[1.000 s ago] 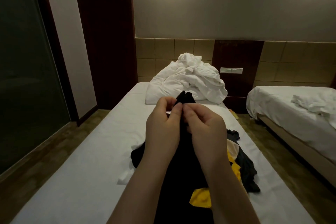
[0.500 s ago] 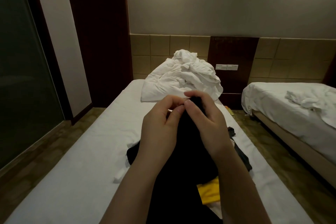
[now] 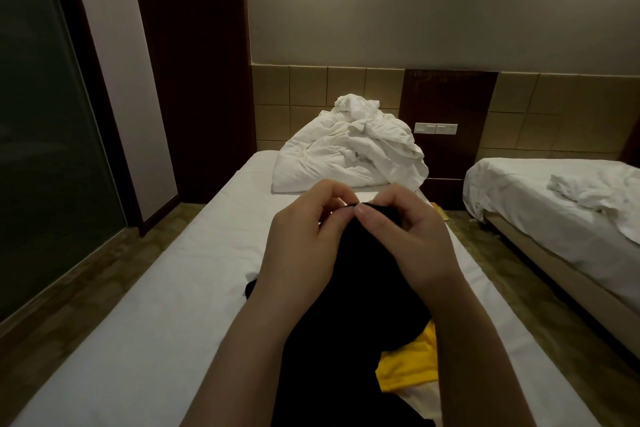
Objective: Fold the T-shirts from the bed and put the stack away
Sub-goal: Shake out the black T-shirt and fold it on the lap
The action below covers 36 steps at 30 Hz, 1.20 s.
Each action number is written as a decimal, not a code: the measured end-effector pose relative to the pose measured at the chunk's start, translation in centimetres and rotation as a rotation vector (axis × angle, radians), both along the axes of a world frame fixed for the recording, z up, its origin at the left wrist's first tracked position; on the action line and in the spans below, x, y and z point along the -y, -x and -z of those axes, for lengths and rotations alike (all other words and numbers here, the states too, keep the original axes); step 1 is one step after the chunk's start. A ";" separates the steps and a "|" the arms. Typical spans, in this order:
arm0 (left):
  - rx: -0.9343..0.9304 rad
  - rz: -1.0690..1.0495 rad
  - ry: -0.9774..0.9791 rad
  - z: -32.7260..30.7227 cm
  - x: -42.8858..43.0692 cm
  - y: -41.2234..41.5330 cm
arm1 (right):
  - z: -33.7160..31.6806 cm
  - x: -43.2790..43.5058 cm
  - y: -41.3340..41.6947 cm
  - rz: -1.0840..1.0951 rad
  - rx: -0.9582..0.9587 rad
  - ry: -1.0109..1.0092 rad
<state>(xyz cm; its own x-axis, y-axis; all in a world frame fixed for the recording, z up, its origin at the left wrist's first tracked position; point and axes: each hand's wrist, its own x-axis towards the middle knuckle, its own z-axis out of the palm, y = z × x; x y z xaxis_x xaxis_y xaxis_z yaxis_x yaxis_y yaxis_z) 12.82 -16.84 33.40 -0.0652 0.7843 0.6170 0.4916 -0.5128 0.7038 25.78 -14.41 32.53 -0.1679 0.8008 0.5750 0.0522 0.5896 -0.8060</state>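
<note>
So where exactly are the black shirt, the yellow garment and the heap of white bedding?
black shirt [image 3: 363, 274]: head view, on the dark cloth hanging below the hands.
yellow garment [image 3: 410, 366]: head view, on its visible folds on the bed.
heap of white bedding [image 3: 349, 156]: head view, on the crumpled middle.

A hotel-type twin bedroom is shown. Two single beds, the near bed [image 3: 166, 288] and a second bed [image 3: 540, 204], are made up in plain white sheets and set side by side along one wall. A padded, tiled headboard panel [image 3: 308, 90] is fixed behind them, with a switch plate [image 3: 435, 128] mounted on dark wood between the beds. A crumpled white duvet [image 3: 349, 156] is heaped at the head of the near bed.
</note>
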 end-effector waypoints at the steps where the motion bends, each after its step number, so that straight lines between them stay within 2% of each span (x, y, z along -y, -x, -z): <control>1: 0.015 -0.006 -0.004 0.0 0.0 -0.1 | 0.0 0.2 0.2 -0.014 -0.027 0.051; 7: 0.003 -0.019 0.001 0.5 0.2 -0.1 | 0.3 -0.2 0.6 0.031 0.032 0.194; 10: 0.026 0.011 0.015 0.7 0.4 0.0 | 0.3 -0.2 0.3 0.065 -0.034 0.194; 12: 0.033 0.049 0.031 0.6 0.5 0.2 | -0.1 -0.2 0.1 0.104 -0.041 0.136; 15: 0.018 0.071 0.081 0.6 0.2 0.3 | -1.4 -0.8 -0.1 0.189 0.116 -0.009; 20: 0.000 -0.024 0.000 0.3 -0.8 0.5 | -3.8 -2.4 -0.6 0.251 0.333 -0.144; 25: -0.055 0.014 0.012 -1.7 -2.6 0.2 | -5.1 -4.0 -1.3 0.267 0.379 -0.279; 29: -0.017 0.110 0.072 -4.1 -3.6 -0.1 | -6.9 -4.9 -1.3 0.286 0.406 -0.398; 33: 0.066 0.293 0.199 -6.7 -4.0 0.5 | -9.7 -5.5 -1.9 0.342 0.545 -0.526; 36: 0.009 0.375 0.268 -9.1 -4.2 1.4 | -12.8 -5.5 -2.3 0.317 0.645 -0.605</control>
